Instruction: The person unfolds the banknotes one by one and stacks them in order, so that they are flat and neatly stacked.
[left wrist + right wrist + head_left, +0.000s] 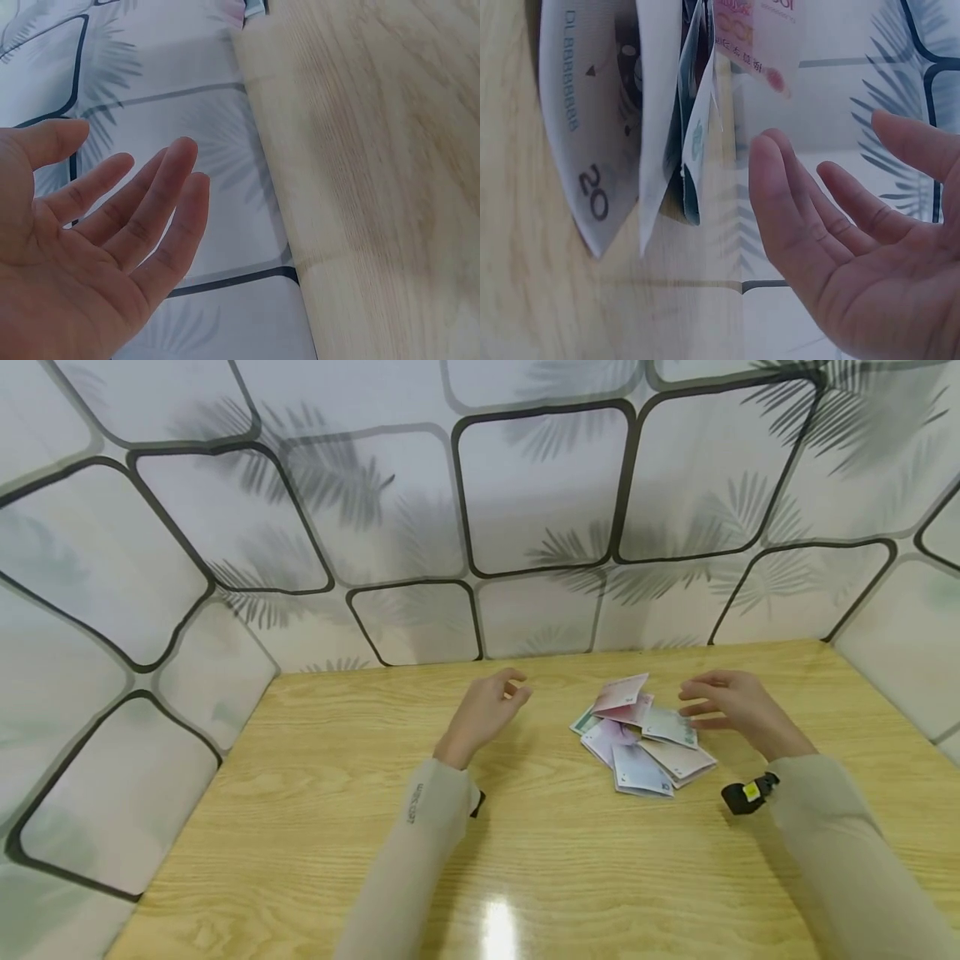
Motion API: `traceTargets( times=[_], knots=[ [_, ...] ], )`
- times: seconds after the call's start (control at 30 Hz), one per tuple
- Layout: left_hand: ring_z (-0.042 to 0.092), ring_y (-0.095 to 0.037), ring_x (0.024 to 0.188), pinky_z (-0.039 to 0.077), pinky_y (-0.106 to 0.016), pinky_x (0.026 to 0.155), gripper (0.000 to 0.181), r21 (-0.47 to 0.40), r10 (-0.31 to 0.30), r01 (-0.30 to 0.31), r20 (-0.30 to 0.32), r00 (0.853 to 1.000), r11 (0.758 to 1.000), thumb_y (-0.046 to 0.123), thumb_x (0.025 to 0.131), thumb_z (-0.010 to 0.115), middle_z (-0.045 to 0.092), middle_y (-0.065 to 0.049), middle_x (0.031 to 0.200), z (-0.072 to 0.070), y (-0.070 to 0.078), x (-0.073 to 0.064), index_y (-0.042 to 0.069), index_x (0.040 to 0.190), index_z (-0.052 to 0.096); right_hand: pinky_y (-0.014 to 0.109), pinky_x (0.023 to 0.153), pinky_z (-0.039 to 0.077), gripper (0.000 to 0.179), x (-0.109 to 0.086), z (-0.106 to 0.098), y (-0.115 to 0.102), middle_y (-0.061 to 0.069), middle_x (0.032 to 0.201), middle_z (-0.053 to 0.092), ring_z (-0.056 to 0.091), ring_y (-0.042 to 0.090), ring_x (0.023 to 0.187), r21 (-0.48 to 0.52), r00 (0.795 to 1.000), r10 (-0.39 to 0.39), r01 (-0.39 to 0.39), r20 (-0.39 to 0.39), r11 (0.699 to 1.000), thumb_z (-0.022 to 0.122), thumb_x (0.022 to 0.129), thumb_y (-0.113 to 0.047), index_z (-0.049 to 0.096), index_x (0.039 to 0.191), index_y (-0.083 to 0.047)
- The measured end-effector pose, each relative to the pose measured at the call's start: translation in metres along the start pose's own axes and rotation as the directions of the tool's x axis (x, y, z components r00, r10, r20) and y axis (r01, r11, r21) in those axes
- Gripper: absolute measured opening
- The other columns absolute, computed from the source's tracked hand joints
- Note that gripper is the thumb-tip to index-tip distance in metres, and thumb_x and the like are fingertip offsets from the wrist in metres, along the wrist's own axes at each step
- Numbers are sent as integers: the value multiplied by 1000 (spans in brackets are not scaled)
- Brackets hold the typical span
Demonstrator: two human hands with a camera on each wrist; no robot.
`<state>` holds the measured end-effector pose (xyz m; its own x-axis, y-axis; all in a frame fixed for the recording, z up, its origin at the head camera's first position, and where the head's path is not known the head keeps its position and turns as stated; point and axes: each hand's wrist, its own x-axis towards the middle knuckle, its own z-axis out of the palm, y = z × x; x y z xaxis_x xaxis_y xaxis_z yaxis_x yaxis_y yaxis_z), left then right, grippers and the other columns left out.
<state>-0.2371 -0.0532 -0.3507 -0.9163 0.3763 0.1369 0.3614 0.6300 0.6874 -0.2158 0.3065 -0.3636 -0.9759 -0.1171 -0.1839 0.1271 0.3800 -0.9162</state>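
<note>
Several folded banknotes lie in a loose heap on the wooden table, right of centre. A pink note (619,693) stands at the back, a grey-green note (670,727) on the right, a bluish note (639,770) in front. Beside that one is a brownish note (679,760), marked 20 in the right wrist view. My right hand (738,706) hovers at the heap's right side, fingers loosely bent, fingertips close to the grey-green note, holding nothing. Left of the heap, my left hand (483,712) is held over the table, its fingers relaxed and apart from the notes.
The wooden table (337,793) meets walls draped in white cloth (540,485) with dark outlines and leaf prints at the back and both sides. A black wrist camera (750,793) sits at the right cuff.
</note>
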Motion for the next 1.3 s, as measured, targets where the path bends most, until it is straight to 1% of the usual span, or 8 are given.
traceTargets(
  times=[0.17, 0.4, 0.63, 0.83, 0.93, 1.07, 1.17, 1.3],
  knots=[
    [67, -28, 104, 57, -40, 84, 40, -10, -4, 5, 28, 1000, 1000, 28, 107, 53, 68, -18, 121, 4, 5, 8, 2, 138, 59, 32, 85, 59, 63, 6, 1, -1, 21, 127, 59, 68, 6, 90, 5, 1000, 26, -26, 5, 1000, 54, 107, -30, 35, 144, 18],
    [70, -23, 92, 58, -34, 77, 40, -18, 2, -1, 62, 998, 1000, 27, 107, 52, 69, -17, 119, 11, 14, 18, 2, 138, 59, 34, 86, 59, 61, 11, 6, -1, 29, 134, 53, 69, 8, 90, 38, 997, 68, -69, 24, 997, 53, 108, -27, 33, 144, 17],
    [72, -31, 94, 57, -33, 75, 39, -100, -15, 25, 97, 995, 995, 24, 107, 54, 71, -18, 113, 18, 18, 26, 1, 137, 58, 34, 83, 60, 59, 16, 9, -1, 27, 130, 55, 69, 10, 89, 62, 995, 90, -92, 36, 994, 51, 108, -26, 32, 144, 17],
    [71, -31, 96, 57, -36, 78, 38, -143, -25, 41, 116, 993, 989, 24, 107, 54, 70, -18, 115, 24, 22, 31, 1, 137, 58, 34, 83, 60, 60, 20, 12, -2, 31, 134, 52, 69, 11, 89, 68, 993, 109, -111, 40, 991, 51, 108, -27, 32, 145, 16],
    [71, -30, 94, 56, -35, 79, 38, -150, -21, 38, 119, 993, 988, 25, 107, 53, 71, -18, 116, 27, 24, 35, 1, 137, 59, 33, 83, 60, 59, 21, 13, -2, 30, 132, 53, 69, 11, 89, 63, 993, 108, -111, 48, 992, 51, 108, -26, 33, 144, 17],
    [71, -32, 93, 55, -30, 70, 39, -180, -13, 36, 130, 991, 983, 24, 107, 53, 70, -21, 116, 31, 26, 39, -1, 136, 59, 33, 83, 60, 56, 22, 15, -2, 25, 127, 56, 69, 11, 88, 61, 992, 117, -120, 52, 991, 50, 108, -25, 34, 141, 17],
    [71, -36, 92, 52, -25, 61, 39, -204, -22, 51, 141, 990, 978, 22, 107, 54, 70, -23, 115, 35, 26, 42, -2, 137, 58, 33, 83, 60, 55, 23, 17, -1, 25, 127, 56, 68, 12, 88, 64, 990, 131, -134, 52, 989, 50, 108, -25, 34, 141, 17],
    [72, -35, 88, 51, -23, 59, 38, -199, -39, 67, 140, 989, 978, 22, 106, 54, 70, -22, 111, 40, 27, 47, -2, 136, 58, 34, 83, 60, 55, 25, 19, 0, 27, 129, 54, 68, 12, 88, 65, 988, 139, -143, 60, 988, 50, 109, -25, 34, 141, 17]
  ],
)
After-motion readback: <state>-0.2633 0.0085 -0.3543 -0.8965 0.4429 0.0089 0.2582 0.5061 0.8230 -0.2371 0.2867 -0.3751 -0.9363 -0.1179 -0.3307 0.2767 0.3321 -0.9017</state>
